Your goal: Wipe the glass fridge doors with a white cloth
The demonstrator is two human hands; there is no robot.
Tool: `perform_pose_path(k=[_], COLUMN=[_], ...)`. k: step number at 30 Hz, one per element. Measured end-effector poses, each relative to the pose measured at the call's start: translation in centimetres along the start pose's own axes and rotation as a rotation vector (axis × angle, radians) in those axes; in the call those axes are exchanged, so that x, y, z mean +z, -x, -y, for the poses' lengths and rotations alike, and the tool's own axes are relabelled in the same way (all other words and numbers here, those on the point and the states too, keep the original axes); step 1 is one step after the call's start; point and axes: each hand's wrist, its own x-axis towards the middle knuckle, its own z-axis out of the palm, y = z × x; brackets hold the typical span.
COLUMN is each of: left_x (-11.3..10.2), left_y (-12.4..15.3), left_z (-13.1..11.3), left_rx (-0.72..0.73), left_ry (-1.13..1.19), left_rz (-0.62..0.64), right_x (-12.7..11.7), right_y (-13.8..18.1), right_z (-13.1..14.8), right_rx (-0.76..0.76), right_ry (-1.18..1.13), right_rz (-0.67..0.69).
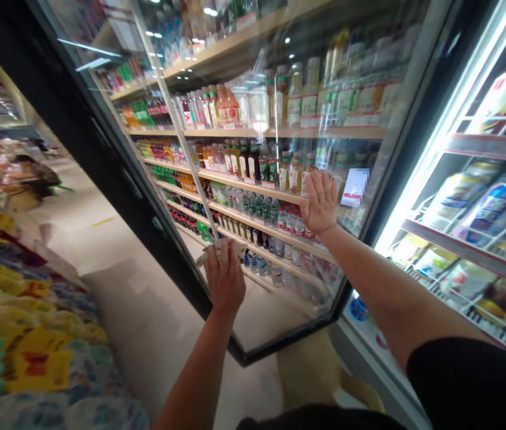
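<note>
A black-framed glass fridge door stands swung open in front of me. On the lower left part of its pane, my left hand presses a crumpled, greyish cloth, which shows past the fingers at the sides. Higher and to the right, my right hand rests against the glass with its fingers stretched out and nothing in it. Just right of those fingers, a small white and red sticker is on the pane. Behind the glass, shelves of bottles show, partly mixed with reflections.
To the right is the lit fridge interior, with drinks on wire-fronted shelves. Yellow and blue packaged goods are piled at the lower left. Pale floor runs between the pile and the door. A blurred person is farther off at left.
</note>
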Motion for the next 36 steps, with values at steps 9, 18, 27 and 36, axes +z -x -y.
perform_pose_path(k=[9,18,27,36], left_x=[-0.5,2.7,0.7,2.8], left_y=[-3.4,-2.4,-9.5,-5.0], left_z=[0.6,-5.0,-5.8,-10.7], left_rx=[-0.040,-0.147,-0.156,0.091], left_ry=[0.019,0.052,-0.011,-0.028], left_rz=[0.001,0.059,-0.153,-0.020], right_x=[0.3,-0.8,-3.4,-3.0], right_y=[-0.3,-0.8,-3.4,-2.8], right_z=[0.1,-0.4,-10.6,-10.8], right_rx=[-0.010,-0.074,-0.210,-0.191], right_ry=[0.027,-0.064,-0.059,-0.111], right_rz=[-0.005,0.101,0.117,0.175])
